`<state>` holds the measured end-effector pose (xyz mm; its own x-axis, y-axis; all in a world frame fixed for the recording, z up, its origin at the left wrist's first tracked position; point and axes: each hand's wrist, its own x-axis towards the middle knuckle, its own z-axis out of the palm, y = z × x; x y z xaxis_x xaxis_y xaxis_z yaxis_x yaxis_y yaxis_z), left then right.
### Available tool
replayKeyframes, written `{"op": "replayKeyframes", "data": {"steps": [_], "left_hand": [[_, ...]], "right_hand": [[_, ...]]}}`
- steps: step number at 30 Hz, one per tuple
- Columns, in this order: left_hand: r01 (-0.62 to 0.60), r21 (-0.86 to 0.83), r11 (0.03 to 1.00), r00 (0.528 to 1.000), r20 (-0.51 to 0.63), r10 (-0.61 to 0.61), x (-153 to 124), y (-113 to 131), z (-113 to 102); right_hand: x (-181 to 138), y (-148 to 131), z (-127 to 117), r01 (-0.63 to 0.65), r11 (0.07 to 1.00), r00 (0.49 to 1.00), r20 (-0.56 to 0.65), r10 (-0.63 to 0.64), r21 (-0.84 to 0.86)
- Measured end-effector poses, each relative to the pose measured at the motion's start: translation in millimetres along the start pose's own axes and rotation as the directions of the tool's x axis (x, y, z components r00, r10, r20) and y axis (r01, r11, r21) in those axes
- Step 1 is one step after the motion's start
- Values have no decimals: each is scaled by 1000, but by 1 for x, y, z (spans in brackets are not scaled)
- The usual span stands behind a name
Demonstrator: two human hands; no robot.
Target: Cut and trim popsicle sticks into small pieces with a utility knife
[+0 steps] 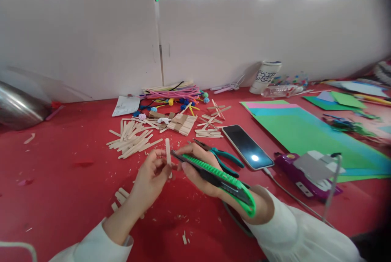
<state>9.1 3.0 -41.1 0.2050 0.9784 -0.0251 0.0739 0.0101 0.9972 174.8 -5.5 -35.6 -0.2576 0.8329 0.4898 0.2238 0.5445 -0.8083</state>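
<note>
Between its thumb and fingers, my left hand [154, 176] grips a wooden craft stick [168, 150] that stands nearly upright. My right hand [201, 168] is closed on a green and black utility knife [222, 178], whose tip points left, close beside the stick. I cannot tell whether the blade touches the wood. Both hands are close together above the red table. Just behind my right hand lie pliers [226, 156] with teal handles, partly covered by it. Loose craft sticks [131, 137] are heaped beyond my left hand, and a few short pieces [122, 194] lie beside my left forearm.
Wood chips litter the red table [76, 197]. A phone [247, 148] on a cable, a purple power strip [305, 172] and coloured paper [293, 127] lie to the right. Pink pipe cleaners [174, 92] and a white cup [265, 78] sit near the white partition [214, 42]. A metal vessel [18, 107] stands left.
</note>
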Motion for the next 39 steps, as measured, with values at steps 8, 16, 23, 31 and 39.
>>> {"op": "replayKeyframes", "data": {"steps": [8,16,23,31,39], "left_hand": [[43,-6,999,991,125,-42,-1,-7,4],[-52,347,937,970,239,-35,2,-1,1],[-613,710,347,786,500,365,-16,-3,-30],[-743,648,168,669,726,157,-19,-12,-43],[-766,613,193,619,785,-36,-19,-3,-37]], "right_hand": [[10,1,0,-69,997,990,-120,71,18],[13,16,-9,-157,952,988,29,155,264],[6,24,-7,-192,980,958,227,176,50],[10,7,-18,-214,969,968,108,228,-125],[9,1,-15,-215,969,957,171,234,-124]]}}
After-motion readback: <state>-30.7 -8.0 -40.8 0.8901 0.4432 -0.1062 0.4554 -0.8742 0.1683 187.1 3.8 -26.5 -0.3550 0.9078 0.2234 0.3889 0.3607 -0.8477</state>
